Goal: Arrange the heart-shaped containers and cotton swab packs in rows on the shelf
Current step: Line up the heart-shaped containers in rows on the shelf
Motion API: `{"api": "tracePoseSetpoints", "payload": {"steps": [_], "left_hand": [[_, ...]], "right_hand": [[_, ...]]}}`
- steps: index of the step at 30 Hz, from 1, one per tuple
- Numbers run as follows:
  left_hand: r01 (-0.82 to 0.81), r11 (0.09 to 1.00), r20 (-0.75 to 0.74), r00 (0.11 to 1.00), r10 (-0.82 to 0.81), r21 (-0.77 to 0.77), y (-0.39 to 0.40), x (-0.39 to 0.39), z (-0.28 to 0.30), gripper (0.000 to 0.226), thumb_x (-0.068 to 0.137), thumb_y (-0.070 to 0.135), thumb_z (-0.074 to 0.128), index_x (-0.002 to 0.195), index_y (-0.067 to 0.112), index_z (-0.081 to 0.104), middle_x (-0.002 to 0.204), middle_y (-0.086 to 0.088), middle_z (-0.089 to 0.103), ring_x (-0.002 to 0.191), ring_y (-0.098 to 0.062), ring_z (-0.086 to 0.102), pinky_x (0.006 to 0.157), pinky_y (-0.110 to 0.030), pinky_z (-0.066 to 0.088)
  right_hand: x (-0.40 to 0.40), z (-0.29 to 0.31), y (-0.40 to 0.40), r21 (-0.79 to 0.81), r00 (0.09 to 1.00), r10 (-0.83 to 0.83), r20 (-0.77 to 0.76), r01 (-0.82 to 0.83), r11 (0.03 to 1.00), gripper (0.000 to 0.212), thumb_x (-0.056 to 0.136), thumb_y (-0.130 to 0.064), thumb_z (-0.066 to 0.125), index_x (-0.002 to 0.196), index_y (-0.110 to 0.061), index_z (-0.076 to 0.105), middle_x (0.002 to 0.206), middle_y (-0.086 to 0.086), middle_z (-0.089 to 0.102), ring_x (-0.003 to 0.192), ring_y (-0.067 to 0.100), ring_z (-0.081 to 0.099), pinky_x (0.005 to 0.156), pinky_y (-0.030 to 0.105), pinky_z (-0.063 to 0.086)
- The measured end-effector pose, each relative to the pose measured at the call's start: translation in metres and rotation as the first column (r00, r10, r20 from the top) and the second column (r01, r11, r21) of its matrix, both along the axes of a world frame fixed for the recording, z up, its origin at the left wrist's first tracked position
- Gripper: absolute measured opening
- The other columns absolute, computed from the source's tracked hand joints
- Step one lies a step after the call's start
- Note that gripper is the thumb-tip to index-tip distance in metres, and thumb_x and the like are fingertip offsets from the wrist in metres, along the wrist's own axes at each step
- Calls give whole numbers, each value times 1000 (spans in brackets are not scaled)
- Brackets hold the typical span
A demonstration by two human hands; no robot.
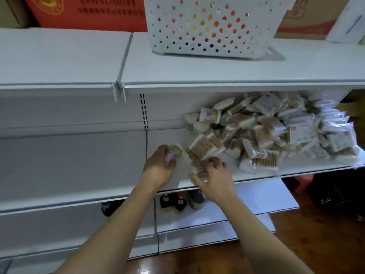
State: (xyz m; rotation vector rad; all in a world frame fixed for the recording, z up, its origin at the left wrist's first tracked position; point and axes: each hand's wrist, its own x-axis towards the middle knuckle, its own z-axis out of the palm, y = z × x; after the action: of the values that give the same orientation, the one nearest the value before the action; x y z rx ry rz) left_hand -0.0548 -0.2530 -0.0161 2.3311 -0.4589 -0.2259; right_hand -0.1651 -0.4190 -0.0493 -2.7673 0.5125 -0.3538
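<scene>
Two hands: left hand [159, 168] curls round a crinkly floral pack [173, 153]; right hand [214, 179] pinches wooden-stick swab pack [198, 168]
Beyond fingertips: messy pile [276, 131], heart-shaped containers [234, 150] mixed in

Even, cool light lit the white shelf [79, 165]; wide-angle bending curved its edges, motion blur softened everything, and the floor [197, 262] showed glare.
</scene>
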Motion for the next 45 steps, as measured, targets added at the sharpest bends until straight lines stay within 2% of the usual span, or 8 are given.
{"api": "tracePoseSetpoints", "payload": {"steps": [7,10,15,23,27,31,36,45], "left_hand": [[77,997,7,997,-77,1,30,9,10,44,95,27,63,134,9,56,134,-11,59,119,-30,55,88,-28,41],[12,993,-95,995,-23,-115,44,16,12,50,94,32,65,139,15,51,141,-6,55,122,-28,55,94,-28,44],[-22,949,-274,959,-69,-315,72,23,18,57,85,25,78,134,20,49,126,-1,57,104,-20,61,84,-36,55],[-185,853,-300,953,35,-488,124,35,36,50,87,22,76,132,33,59,121,10,60,107,-15,63,95,-40,56],[-264,835,-247,956,160,-483,162,39,40,61,87,18,76,140,25,48,132,2,56,113,-19,59,97,-40,54],[-336,803,-180,942,283,-493,207,40,43,59,83,14,80,133,12,48,122,-1,55,96,-2,56,77,-8,47],[-375,792,-159,926,342,-482,278,44,46,62,84,26,79,139,21,51,128,6,55,91,5,56,65,-1,43],[-390,709,-198,919,342,-588,436,64,47,43,87,11,75,126,14,57,118,7,64,109,-6,61,86,-9,47]], "right_hand": [[8,8,15,89,985,137,-108,-127,988,52,84,-37,68,133,-19,59,136,6,53,118,33,52,96,37,46],[11,19,26,261,995,7,97,-32,965,45,80,-44,75,113,-13,71,117,3,60,104,22,57,89,31,47],[25,45,55,745,968,-161,193,-38,665,23,87,-34,75,103,-22,65,97,-14,64,91,10,62,78,18,46],[82,50,91,915,960,-94,264,-219,338,43,95,-13,65,131,-29,49,110,-5,68,95,14,68,74,32,56],[105,49,125,890,953,108,284,-304,341,40,95,-13,65,134,-17,57,113,2,73,102,23,70,74,29,56],[121,51,169,835,931,256,259,-349,426,37,86,-15,74,112,-39,63,104,-13,73,96,8,69,87,39,58],[140,53,235,854,931,278,237,-336,397,80,83,-12,77,144,-41,36,118,-8,63,101,7,66,89,36,57],[162,55,384,889,946,93,309,-323,326,37,76,-23,79,111,-31,71,108,-3,73,97,15,70,80,32,56]]}}
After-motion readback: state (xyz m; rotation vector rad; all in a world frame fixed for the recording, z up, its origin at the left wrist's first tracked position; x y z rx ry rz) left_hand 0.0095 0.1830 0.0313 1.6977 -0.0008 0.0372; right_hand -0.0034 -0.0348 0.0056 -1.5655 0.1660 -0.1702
